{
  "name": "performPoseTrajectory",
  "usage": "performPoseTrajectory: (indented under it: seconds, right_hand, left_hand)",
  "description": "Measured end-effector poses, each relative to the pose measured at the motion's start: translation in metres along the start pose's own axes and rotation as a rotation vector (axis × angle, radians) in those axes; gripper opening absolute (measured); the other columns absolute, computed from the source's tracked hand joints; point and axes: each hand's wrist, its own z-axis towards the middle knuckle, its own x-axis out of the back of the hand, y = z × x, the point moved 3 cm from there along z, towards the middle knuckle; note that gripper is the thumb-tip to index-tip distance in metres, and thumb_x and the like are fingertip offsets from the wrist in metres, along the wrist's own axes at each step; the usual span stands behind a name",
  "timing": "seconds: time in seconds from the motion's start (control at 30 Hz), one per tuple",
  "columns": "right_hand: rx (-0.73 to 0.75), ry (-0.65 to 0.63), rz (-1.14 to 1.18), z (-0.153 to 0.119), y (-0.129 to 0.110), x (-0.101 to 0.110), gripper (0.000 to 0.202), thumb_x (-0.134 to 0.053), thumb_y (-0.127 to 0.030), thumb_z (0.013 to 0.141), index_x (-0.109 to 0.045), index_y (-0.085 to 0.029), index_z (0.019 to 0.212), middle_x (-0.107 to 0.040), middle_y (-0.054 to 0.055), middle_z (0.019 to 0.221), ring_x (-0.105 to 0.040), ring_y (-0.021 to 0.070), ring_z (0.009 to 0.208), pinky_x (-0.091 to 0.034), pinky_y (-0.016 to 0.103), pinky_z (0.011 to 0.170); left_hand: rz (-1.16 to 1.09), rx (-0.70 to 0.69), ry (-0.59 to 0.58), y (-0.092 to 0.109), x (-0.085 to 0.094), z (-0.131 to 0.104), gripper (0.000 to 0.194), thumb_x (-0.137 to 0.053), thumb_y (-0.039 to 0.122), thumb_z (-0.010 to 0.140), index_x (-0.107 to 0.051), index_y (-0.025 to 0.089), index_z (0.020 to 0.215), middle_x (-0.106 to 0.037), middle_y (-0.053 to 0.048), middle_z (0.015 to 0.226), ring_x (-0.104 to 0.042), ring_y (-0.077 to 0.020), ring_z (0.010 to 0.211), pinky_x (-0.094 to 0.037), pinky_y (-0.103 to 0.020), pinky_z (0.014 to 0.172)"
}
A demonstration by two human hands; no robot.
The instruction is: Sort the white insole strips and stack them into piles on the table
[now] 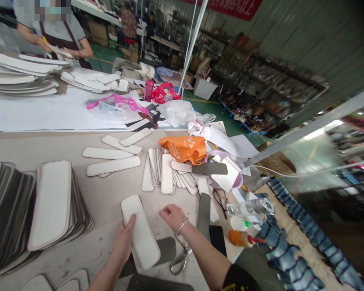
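My left hand grips the left edge of a long white rounded panel, its thumb lying on top. To the right of that panel, my right hand hovers with fingers curled together; whatever is between the fingertips is too small to make out. A bracelet circles the right wrist. Scissors lie below the right forearm, beside a dark grey piece. Beyond the hands, a fanned row of white pieces rests on the table.
Tall panel stacks stand left. An orange bag, purple basin, glass bottle, orange-yellow bottle and black phone are at right. A person works across the table.
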Motion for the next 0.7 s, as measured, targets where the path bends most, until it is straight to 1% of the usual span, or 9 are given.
performPoseTrajectory:
  seconds: [0.07,0.13,0.17,0.2,0.3,0.47,0.57,0.63,0.7]
  right_hand:
    - [-0.133,0.338,-0.100,0.017,0.040,0.048,0.035,-0.054,-0.041,0.082,-0.061,-0.015,0.104,-0.063,0.011,0.105,-0.057,0.0218,0.098,-0.042,0.031,0.085]
    - [-0.384,0.534,-0.226,0.027,0.085,0.086,0.042,-0.057,-0.040,0.080,-0.057,-0.011,0.111,-0.056,0.017,0.118,-0.051,0.0269,0.111,-0.040,0.033,0.091]
    - [-0.491,0.553,-0.269,0.031,0.105,0.098,0.046,-0.057,-0.040,0.079,-0.055,-0.010,0.114,-0.055,0.019,0.120,-0.051,0.0276,0.113,-0.040,0.033,0.091]
    - [-0.526,0.551,-0.278,0.035,0.121,0.106,0.049,-0.059,-0.039,0.078,-0.054,-0.008,0.115,-0.055,0.021,0.120,-0.052,0.0287,0.111,-0.040,0.034,0.089]
    - [-0.555,0.502,-0.285,0.041,0.152,0.110,0.053,-0.062,-0.037,0.074,-0.052,-0.008,0.117,-0.058,0.020,0.115,-0.056,0.0284,0.105,-0.042,0.033,0.086]
    - [-0.560,0.420,-0.295,0.045,0.169,0.102,0.049,-0.066,-0.039,0.068,-0.058,-0.008,0.105,-0.061,0.021,0.108,-0.056,0.0316,0.106,-0.042,0.037,0.086]
    - [-0.529,0.357,-0.270,0.046,0.173,0.106,0.038,-0.064,-0.042,0.068,-0.061,-0.012,0.090,-0.067,0.014,0.086,-0.063,0.0282,0.084,-0.046,0.036,0.074]
    - [-0.471,0.336,-0.249,0.046,0.169,0.111,0.028,-0.058,-0.042,0.073,-0.060,-0.016,0.084,-0.067,0.008,0.081,-0.063,0.0234,0.075,-0.046,0.032,0.069]
    - [-0.307,0.407,-0.219,0.044,0.153,0.116,0.025,-0.053,-0.043,0.078,-0.058,-0.018,0.081,-0.067,0.007,0.082,-0.063,0.0212,0.076,-0.047,0.031,0.071]
  left_hand:
    - [-0.049,0.039,-0.028,-0.001,0.002,0.004,0.040,-0.062,0.037,0.079,-0.054,0.019,0.115,-0.070,-0.008,0.095,-0.068,-0.0177,0.080,-0.055,-0.029,0.071]
    - [-0.095,0.059,-0.039,-0.001,0.006,0.008,0.038,-0.060,0.035,0.081,-0.053,0.020,0.115,-0.070,-0.007,0.092,-0.067,-0.0162,0.078,-0.055,-0.028,0.072]
    - [-0.111,0.061,-0.043,-0.001,0.008,0.009,0.037,-0.060,0.034,0.082,-0.053,0.020,0.116,-0.070,-0.007,0.091,-0.067,-0.0157,0.077,-0.055,-0.027,0.072]
    - [-0.121,0.059,-0.049,0.000,0.009,0.009,0.037,-0.059,0.034,0.082,-0.053,0.020,0.116,-0.070,-0.007,0.089,-0.067,-0.0153,0.077,-0.055,-0.027,0.072]
    - [-0.128,0.044,-0.086,0.003,0.011,0.008,0.040,-0.060,0.036,0.081,-0.053,0.020,0.117,-0.071,-0.007,0.089,-0.067,-0.0151,0.076,-0.055,-0.027,0.072]
    - [-0.137,0.037,-0.119,0.001,0.010,0.007,0.049,-0.063,0.042,0.078,-0.052,0.019,0.120,-0.071,-0.008,0.093,-0.067,-0.0166,0.078,-0.055,-0.030,0.074]
    - [-0.137,0.030,-0.101,-0.002,0.010,0.007,0.053,-0.062,0.046,0.077,-0.051,0.019,0.121,-0.070,-0.010,0.098,-0.067,-0.0182,0.084,-0.054,-0.033,0.079]
    - [-0.134,0.018,-0.071,-0.003,0.010,0.006,0.053,-0.062,0.048,0.077,-0.051,0.019,0.120,-0.069,-0.011,0.104,-0.067,-0.0192,0.089,-0.053,-0.035,0.083]
    - [-0.118,-0.014,-0.048,-0.002,0.011,0.005,0.053,-0.062,0.050,0.076,-0.052,0.019,0.117,-0.067,-0.012,0.110,-0.065,-0.0208,0.095,-0.052,-0.037,0.086]
